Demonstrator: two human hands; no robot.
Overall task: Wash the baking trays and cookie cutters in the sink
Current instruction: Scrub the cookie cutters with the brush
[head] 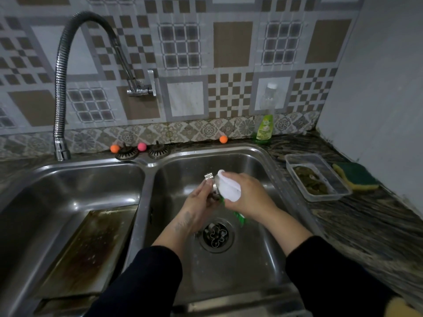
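Over the right basin (240, 156), the left hand (198, 208) pinches a metal cookie cutter (211, 183), mostly hidden by the white cloth (229, 187) bunched in the right hand (248, 196). Another cutter (216, 235) lies on the drain; a stained baking tray (89, 250) leans in the left basin, its lower edge cut off.

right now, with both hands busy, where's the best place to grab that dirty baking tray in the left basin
Probably the baking tray by its raised far short rim, reaching down from above. It leans tilted in the left basin, far end higher and clear of the wall, while the near end sits low against the sink's front edge, leaving little room for fingers.
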